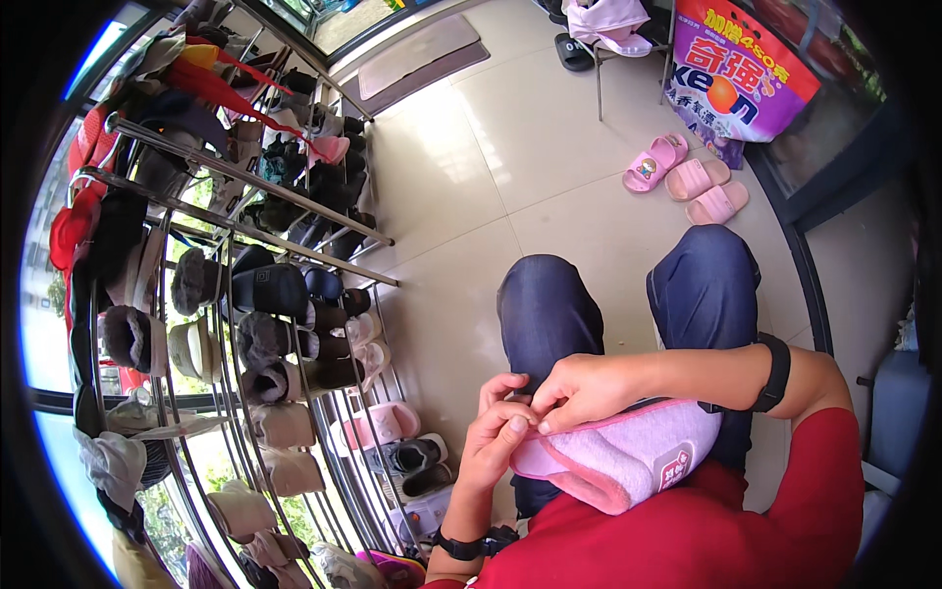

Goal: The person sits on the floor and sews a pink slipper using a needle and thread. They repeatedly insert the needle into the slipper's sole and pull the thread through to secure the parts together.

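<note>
your left hand (pixel 498 432) and right hand (pixel 581 393) both pinch the toe edge of the pink fleece slipper (pixel 628 454) lying across your lap. it looks light, soft and floppy, so hold it by the firmer stitched rim and support the sole.

A large purple-and-red printed bag (pixel 738 69) stands on the floor at upper right.
</note>
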